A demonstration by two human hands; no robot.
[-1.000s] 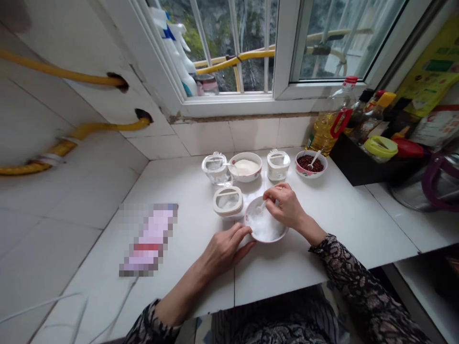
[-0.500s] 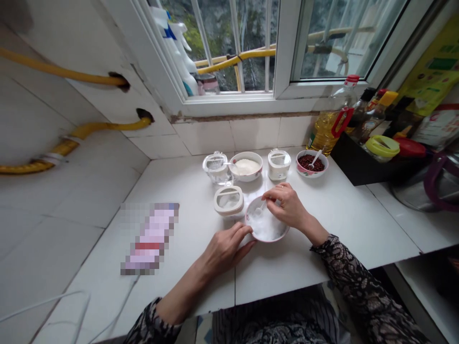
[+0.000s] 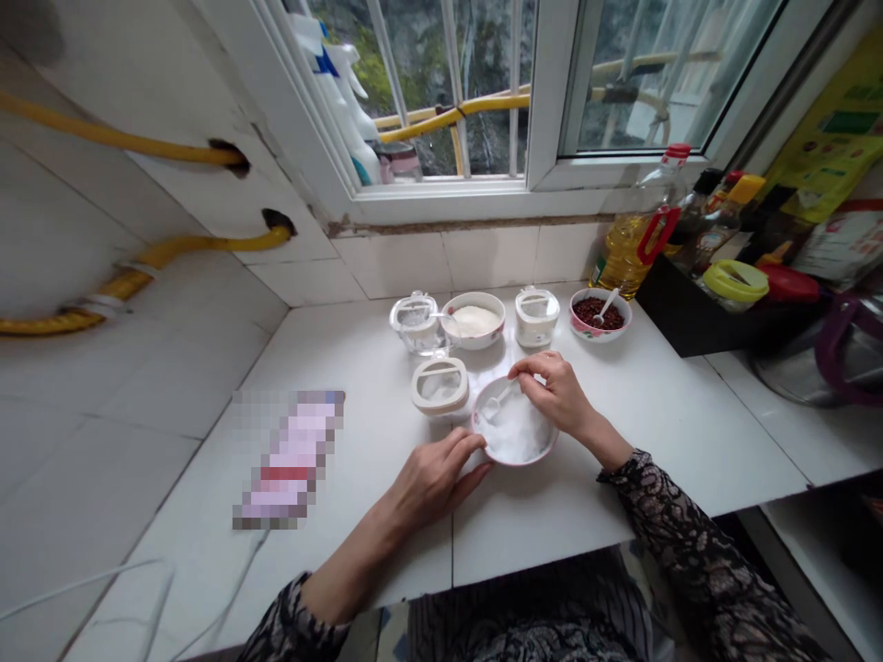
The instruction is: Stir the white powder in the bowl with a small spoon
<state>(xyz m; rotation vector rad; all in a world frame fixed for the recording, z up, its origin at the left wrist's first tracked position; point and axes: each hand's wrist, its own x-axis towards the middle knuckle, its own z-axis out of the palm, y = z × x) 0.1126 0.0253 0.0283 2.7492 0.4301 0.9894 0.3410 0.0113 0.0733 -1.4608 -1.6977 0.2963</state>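
Note:
My right hand (image 3: 552, 391) pinches the handle of a small white spoon (image 3: 495, 403), whose bowl rests in white granules in a pink-rimmed bowl (image 3: 514, 462). My left hand (image 3: 441, 473) touches that bowl's left rim with its fingertips, thumb lying apart from the fingers. Just left of the bowl stands a jar with a cream-rimmed lid (image 3: 440, 386). Behind are a clear open jar (image 3: 415, 324), a bowl of off-white powder (image 3: 474, 322), another lidded jar (image 3: 536, 317) and a bowl of dark red grains (image 3: 599, 315) with a white spoon in it.
On the left lies a blurred pink item (image 3: 293, 460) near a white cable (image 3: 238, 579). An oil bottle (image 3: 631, 239) and a black holder (image 3: 690, 308) with bottles stand at the back right, beside a metal pot (image 3: 793, 363). A window is behind the counter (image 3: 538, 542).
My right hand has shifted slightly to the right, and the spoon shows more clearly above the granules. My left hand has stayed in place.

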